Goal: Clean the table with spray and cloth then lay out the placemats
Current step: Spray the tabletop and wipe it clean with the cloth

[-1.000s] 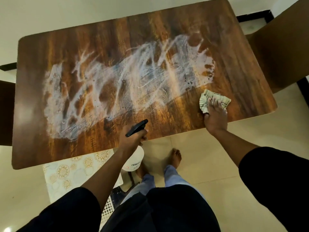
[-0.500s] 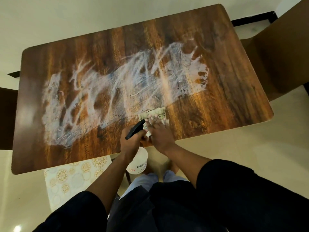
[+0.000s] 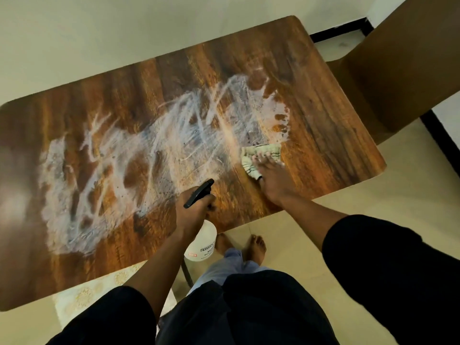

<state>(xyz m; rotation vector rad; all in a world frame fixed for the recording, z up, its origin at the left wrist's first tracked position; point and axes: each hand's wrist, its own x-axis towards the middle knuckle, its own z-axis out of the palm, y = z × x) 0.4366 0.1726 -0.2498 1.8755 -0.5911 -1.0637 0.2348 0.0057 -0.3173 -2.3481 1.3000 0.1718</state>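
The wiping step is in hand. The right hand [image 3: 271, 181] presses a crumpled white cloth [image 3: 258, 155] flat-fingered on the wooden table [image 3: 336, 135], at the right end of the white foam smear [image 3: 129, 158]. The left hand [image 3: 193, 215] grips the spray bottle [image 3: 202, 241] at the near edge, fingers curled round its neck. Most foam remains, so next I'd expect long strokes leftward. 1 patterned placemat [image 3: 82, 295] seems to wait below the table.

A brown chair [image 3: 403, 70] stands at the right; beige floor tiles [image 3: 373, 195] meet a black skirting [image 3: 341, 33] under the pale wall [image 3: 99, 33].
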